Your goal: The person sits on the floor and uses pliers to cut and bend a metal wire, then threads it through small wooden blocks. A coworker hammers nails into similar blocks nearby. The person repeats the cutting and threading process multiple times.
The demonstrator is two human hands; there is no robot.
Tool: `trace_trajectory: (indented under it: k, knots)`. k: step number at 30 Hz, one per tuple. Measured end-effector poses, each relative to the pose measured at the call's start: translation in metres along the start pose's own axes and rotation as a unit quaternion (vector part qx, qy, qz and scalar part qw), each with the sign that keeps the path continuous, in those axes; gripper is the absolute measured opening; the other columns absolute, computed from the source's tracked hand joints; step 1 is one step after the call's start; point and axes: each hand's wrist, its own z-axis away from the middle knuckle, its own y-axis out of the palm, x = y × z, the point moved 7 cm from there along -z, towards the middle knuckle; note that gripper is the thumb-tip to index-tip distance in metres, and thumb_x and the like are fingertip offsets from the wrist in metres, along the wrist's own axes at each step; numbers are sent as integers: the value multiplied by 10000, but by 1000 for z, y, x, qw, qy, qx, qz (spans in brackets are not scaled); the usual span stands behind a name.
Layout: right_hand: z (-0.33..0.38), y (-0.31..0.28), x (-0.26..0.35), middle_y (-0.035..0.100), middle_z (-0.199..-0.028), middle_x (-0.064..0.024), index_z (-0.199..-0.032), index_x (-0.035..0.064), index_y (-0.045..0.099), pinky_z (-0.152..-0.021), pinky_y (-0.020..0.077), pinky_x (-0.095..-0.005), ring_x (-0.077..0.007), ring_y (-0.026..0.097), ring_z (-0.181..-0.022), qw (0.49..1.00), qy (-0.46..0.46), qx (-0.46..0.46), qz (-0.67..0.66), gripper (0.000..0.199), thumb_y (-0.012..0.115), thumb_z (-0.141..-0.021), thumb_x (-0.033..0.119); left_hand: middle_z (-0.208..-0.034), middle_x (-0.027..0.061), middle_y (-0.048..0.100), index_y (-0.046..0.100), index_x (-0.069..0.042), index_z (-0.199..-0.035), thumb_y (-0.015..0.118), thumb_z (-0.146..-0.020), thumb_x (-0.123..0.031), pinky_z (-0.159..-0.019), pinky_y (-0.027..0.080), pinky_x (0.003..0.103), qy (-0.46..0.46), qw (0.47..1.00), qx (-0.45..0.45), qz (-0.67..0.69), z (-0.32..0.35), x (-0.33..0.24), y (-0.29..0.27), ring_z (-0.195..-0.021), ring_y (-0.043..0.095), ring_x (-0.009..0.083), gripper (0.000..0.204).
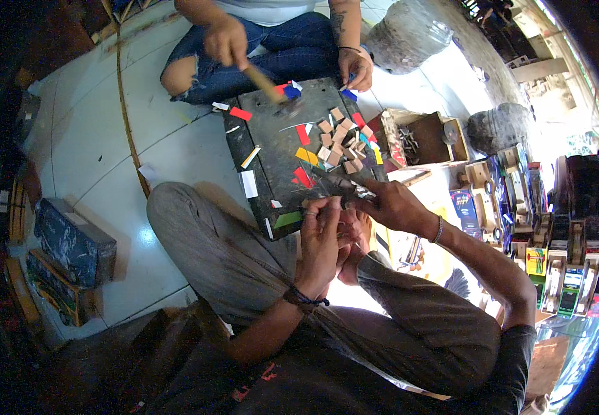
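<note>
Lying loose, seemingly unused: wooden blocks [341, 133], coloured strips [303, 135]; right fingers [377, 188] grip dark tool [343, 185]; left fingers [321, 205] pinched, contents unclear.

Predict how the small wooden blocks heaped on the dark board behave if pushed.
The wooden blocks are probably stiff and light, being small pieces of what looks like bare wood. Their flat sides suggest sliding rather than rolling. Loosely heaped, some leaning on others, they'd likely scatter.
</note>
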Motion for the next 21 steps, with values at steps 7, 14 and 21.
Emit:
trace_trajectory:
  k: [7,14,21]
  knots:
    - [3,-12,11,655,-985,-238,-1205,43,550,-697,524,-480,-409,653,-832,994,-47,-54,81,423,665,-843,230,-935,56,580,481,-95,-1249,461,-1022,-283,-792,531,306,62,998,21,-15,1,-4,3,-833,591,156,296]
    - [16,-28,3,662,-986,-230,-1239,6,525,-817,504,-382,-337,659,-916,989,109,49,-86,384,587,-944,244,-1111,100,622,438,-85,-1343,469,-1020,-262,-854,497,248,102,986,123,-49,1,2,27,-1062,599,152,369]
    - [22,-35,-9,678,-954,-193,-1154,-9,553,-809,498,-380,-274,664,-911,986,105,60,-113,315,547,-972,248,-908,71,649,549,-44,-1147,503,-1005,-300,-710,543,252,8,997,70,32,-3,19,32,-824,651,130,297]
